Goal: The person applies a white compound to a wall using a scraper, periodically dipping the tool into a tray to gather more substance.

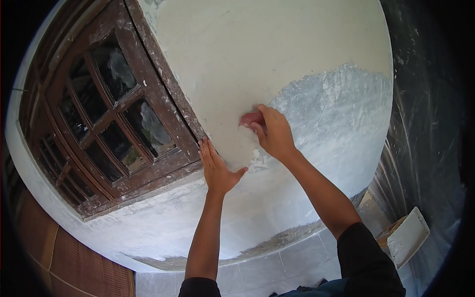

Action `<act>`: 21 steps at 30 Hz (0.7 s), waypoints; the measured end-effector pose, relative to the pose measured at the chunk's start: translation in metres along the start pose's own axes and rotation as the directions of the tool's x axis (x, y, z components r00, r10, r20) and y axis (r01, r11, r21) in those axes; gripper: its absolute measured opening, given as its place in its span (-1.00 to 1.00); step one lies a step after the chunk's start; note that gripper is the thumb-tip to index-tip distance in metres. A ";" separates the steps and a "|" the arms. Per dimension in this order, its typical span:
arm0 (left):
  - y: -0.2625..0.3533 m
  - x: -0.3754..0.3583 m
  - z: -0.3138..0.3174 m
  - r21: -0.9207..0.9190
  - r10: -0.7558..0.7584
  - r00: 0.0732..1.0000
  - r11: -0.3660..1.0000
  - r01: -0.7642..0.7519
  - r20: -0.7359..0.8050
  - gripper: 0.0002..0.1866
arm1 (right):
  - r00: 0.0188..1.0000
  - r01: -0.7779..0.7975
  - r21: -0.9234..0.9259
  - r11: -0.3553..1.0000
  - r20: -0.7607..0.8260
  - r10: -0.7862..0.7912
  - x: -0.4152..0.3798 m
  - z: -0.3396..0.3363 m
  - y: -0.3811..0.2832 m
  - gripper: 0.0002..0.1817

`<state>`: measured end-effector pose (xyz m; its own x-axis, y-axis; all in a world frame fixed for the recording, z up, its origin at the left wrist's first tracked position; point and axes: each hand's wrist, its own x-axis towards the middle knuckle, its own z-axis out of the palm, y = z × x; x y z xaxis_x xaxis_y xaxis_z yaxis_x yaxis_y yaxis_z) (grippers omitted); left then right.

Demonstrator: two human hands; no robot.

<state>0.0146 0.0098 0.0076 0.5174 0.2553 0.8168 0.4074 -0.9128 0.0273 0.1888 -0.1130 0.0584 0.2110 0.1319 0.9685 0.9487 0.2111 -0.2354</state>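
Observation:
My right hand [276, 131] grips a small reddish tool [252, 119] between thumb and fingers, its edge against the wall [217, 64]. Around the tool the wall is smooth and cream-coloured; to the right and below, it is rough and grey-white. My left hand [217, 171] lies against the wall beside the lower right corner of the brown window frame [180, 111], fingers stretched up and thumb spread to the right. Nothing shows in that hand. A small patch of white, uneven plaster [260, 161] lies between my two hands.
A wooden window with glass panes [118, 116] fills the left side. Dark plastic sheeting [425, 114] hangs at the right. At the lower right stands a box-like object with a whitish panel [408, 237]. Grey floor tiles [257, 274] run along the wall's foot. Woven brown panels [79, 262] are at the lower left.

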 end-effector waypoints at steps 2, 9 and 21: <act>-0.001 0.001 0.000 0.005 -0.006 1.000 1.000 0.006 -0.001 0.52 | 0.961 -0.113 -0.091 0.990 -0.262 0.085 0.011 -0.018 0.014 -0.54; -0.001 -0.001 0.001 0.006 -0.016 1.000 1.000 0.016 0.007 0.51 | 0.996 0.021 0.043 0.999 0.086 -0.025 -0.007 0.007 -0.013 -0.51; 0.003 0.002 0.000 0.014 -0.036 0.999 0.999 0.036 0.009 0.54 | 0.998 0.039 0.052 0.998 0.052 -0.042 -0.012 -0.002 -0.001 -0.58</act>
<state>0.0167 0.0072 0.0095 0.5086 0.2911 0.8103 0.4363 -0.8985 0.0489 0.1856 -0.1164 0.0471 0.1585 0.1734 0.9720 0.9426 0.2665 -0.2013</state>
